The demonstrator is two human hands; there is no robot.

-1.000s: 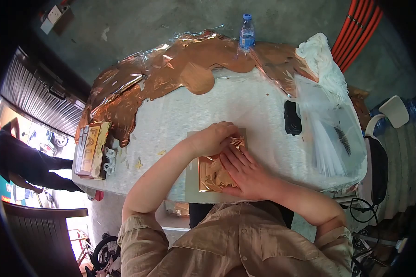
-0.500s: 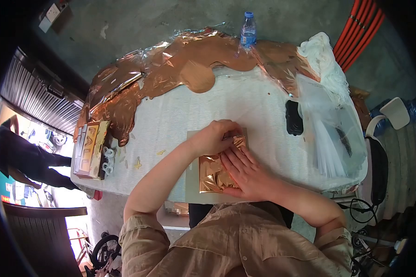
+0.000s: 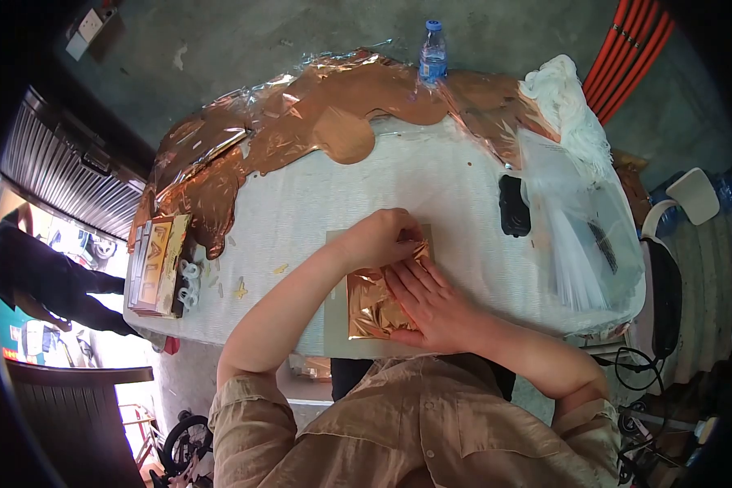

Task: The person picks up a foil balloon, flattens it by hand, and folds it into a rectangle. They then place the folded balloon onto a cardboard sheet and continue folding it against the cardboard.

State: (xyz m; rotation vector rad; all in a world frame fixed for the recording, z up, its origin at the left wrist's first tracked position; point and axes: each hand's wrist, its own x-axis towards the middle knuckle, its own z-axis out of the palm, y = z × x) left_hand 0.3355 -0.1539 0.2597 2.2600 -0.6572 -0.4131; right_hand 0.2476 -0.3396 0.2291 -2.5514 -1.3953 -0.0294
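A shiny copper-coloured foil piece lies on a grey board near the table's front edge. My right hand rests flat on the foil, fingers stretched out and pointing up and left. At the foil's upper edge, my left hand is curled with its fingertips pressed together near the top right corner. Those fingertips seem to pinch the edge of the foil, just above the fingers of the other hand.
Copper foil sheets cover the table's back edge, beside a water bottle. Stacked booklets sit left. A black object, plastic bags and white threads lie right. A person stands far left.
The whole view has shifted very slightly. Both hands keep nearly the same places on the foil.
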